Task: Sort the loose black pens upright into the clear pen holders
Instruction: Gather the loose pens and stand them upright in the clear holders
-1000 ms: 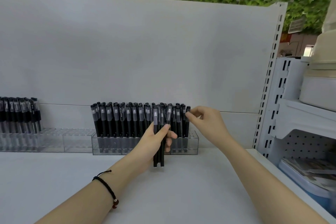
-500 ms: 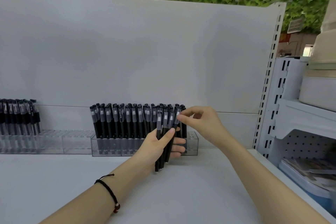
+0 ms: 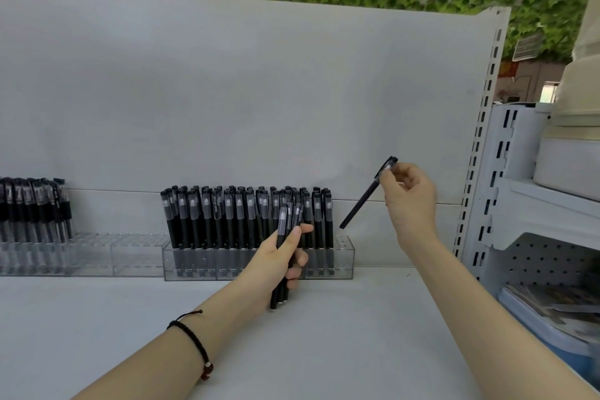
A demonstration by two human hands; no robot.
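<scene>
The person's left hand point(image 3: 276, 260) is curled round a small bundle of black pens point(image 3: 281, 227). It holds them nearly upright just in front of the middle clear pen holder point(image 3: 344, 256), with their lower ends close to the white shelf point(image 3: 324, 341). The right hand point(image 3: 410, 201) pinches a single black pen point(image 3: 363, 201) by its capped top between thumb and fingertips, raised above and to the right of that holder. The pen slants down and to the left, and its lower tip hangs over the holder's right end without touching it.

Inside the holder a dense row of standing pens point(image 3: 227, 214) runs upright from its left end to near its right end. A second clear holder point(image 3: 97, 253) sits just left of the first, and more pens point(image 3: 32, 204) stand toward its far end. Right of the middle holder rises a white perforated rack point(image 3: 519, 204). A dark cord bracelet point(image 3: 194, 338) circles the left wrist.
</scene>
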